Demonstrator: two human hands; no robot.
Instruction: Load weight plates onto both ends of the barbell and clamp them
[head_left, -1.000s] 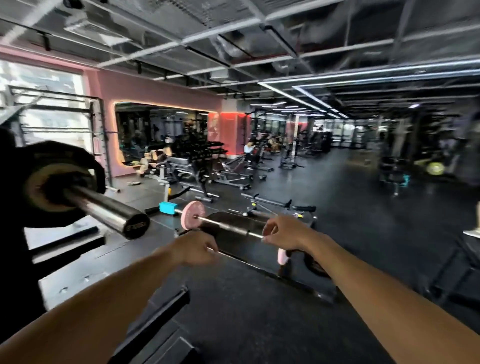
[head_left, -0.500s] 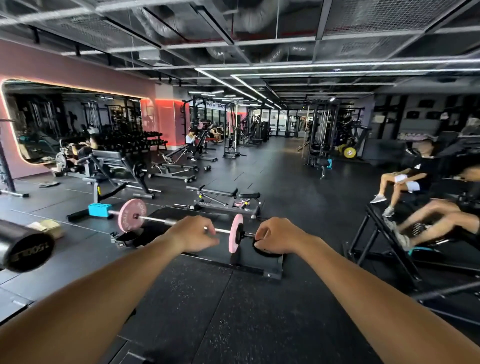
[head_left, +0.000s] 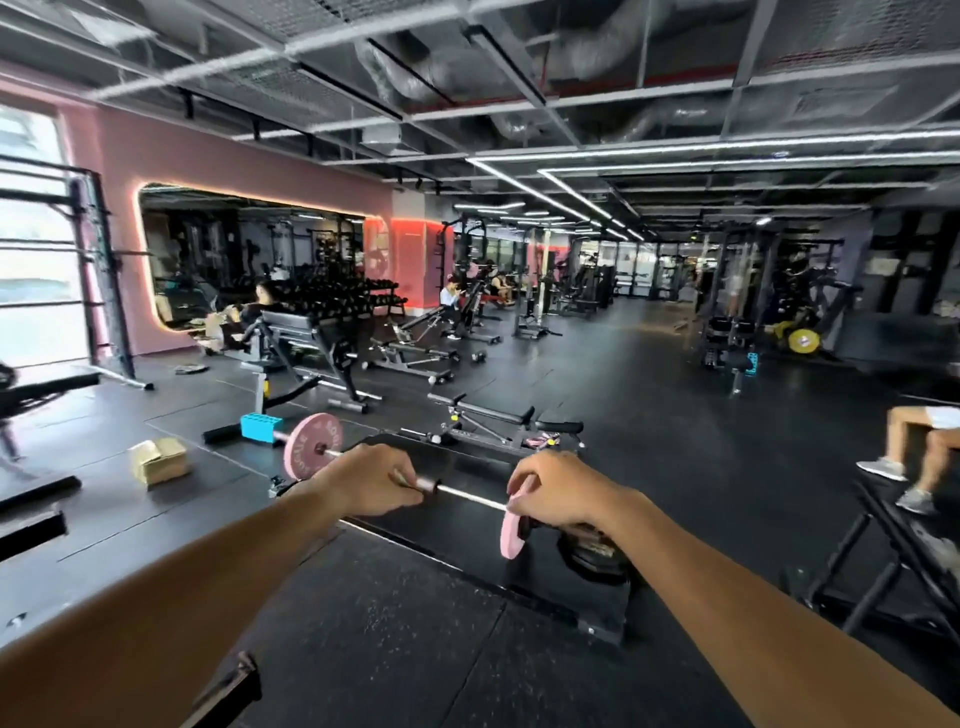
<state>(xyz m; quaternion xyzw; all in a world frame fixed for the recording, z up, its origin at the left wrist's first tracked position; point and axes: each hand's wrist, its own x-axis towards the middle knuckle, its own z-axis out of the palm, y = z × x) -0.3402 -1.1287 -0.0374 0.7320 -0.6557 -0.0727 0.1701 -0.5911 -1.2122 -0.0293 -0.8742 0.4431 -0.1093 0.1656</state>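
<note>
Fingers (head_left: 400, 480) around barbell (head_left: 470, 496), lettered plate (head_left: 313, 452).

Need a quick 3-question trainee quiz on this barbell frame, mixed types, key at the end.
1. True or false: a pink plate sits on the far end of the barbell.
2. Which hand touches the near pink plate? A) left hand B) right hand
3. Fill in: the block beyond the far plate is coloured ____.

Key: 1 true; 2 B; 3 blue.
</note>
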